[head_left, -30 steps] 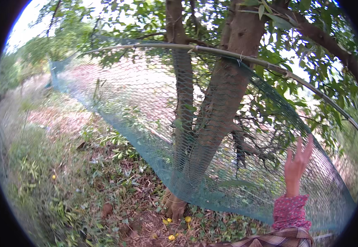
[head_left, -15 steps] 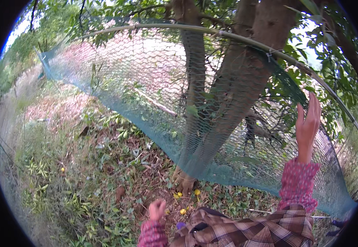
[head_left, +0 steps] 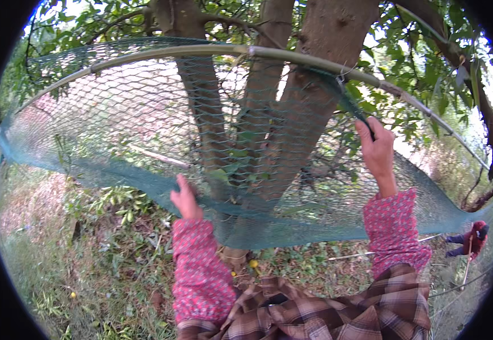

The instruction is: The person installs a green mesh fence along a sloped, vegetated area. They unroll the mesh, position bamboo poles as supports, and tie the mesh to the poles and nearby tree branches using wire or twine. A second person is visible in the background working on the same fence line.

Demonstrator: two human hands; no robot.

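A green mesh net (head_left: 161, 107) hangs below a long, bent bamboo pole (head_left: 195, 50) that arches across the view. My right hand (head_left: 378, 148) is closed round the dark, bunched upper edge of the net, right of the tree trunks and just under the pole. Lower and to the left, my left hand (head_left: 185, 197) grips the gathered lower part of the net, its thumb pointing up. The fingers of the left hand are partly hidden. White ties (head_left: 344, 72) fasten the net to the pole above my right hand.
Behind the net several thick tree trunks (head_left: 311, 119) rise from one base. Yellow fruits (head_left: 253, 263) lie at its foot. A pale stick (head_left: 158, 156) shows through the mesh. At the far right another person (head_left: 473, 241) in red holds a pole. Grass and leaf litter cover the slope.
My left hand has come up from low near my body and taken hold of the net. My right hand, open before, has closed on its upper edge. The view has shifted, showing another person.
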